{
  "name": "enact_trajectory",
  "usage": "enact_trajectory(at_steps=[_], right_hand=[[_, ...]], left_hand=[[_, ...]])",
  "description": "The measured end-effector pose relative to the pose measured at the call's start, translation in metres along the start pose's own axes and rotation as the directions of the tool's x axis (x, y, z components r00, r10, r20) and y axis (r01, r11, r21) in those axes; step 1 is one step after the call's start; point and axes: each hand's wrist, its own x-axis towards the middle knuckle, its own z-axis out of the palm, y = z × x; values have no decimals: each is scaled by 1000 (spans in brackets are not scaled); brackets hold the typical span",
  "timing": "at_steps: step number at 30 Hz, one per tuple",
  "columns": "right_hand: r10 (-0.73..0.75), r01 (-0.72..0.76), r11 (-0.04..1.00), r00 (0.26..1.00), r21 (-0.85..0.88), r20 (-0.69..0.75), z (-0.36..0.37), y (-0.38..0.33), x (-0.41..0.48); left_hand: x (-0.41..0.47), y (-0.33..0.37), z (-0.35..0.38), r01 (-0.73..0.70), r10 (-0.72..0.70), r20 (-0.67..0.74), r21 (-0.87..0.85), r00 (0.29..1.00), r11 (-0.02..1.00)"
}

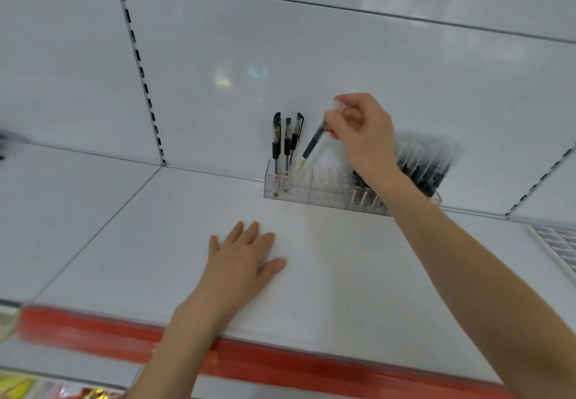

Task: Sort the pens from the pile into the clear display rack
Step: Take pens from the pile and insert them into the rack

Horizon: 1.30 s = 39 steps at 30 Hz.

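Note:
A clear display rack (324, 191) stands at the back of a white shelf (156, 227), against the back panel. Three black pens (286, 143) stand upright in its left end. My right hand (364, 134) pinches another black pen (314, 144) in a clear sleeve, tilted, with its tip just above the rack's holes to the right of those three. My left hand (243, 261) lies flat on the shelf in front of the rack, fingers straight. A bunch of black pens in clear sleeves (427, 165) stands in the rack's right end, partly hidden by my right arm.
A red strip (280, 364) runs along the shelf's front edge. Slotted uprights (140, 65) divide the white back panel. A white ribbed tray (558, 249) shows at the right edge. Colourful packets (46, 391) lie on a lower shelf at the bottom left.

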Motion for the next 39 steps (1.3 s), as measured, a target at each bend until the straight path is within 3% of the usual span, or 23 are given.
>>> enact_trajectory(at_steps=[5, 16, 39], right_hand=[[-57, 57, 998, 998, -7, 4, 4, 3, 5], [-38, 1, 953, 993, -304, -114, -49, 30, 21], [-14, 54, 855, 997, -515, 80, -44, 31, 26]], left_hand=[[1, -2, 3, -5, 6, -28, 43, 1000, 999], [5, 3, 7, 0, 6, -68, 87, 998, 996], [4, 1, 8, -7, 16, -90, 105, 996, 994]])
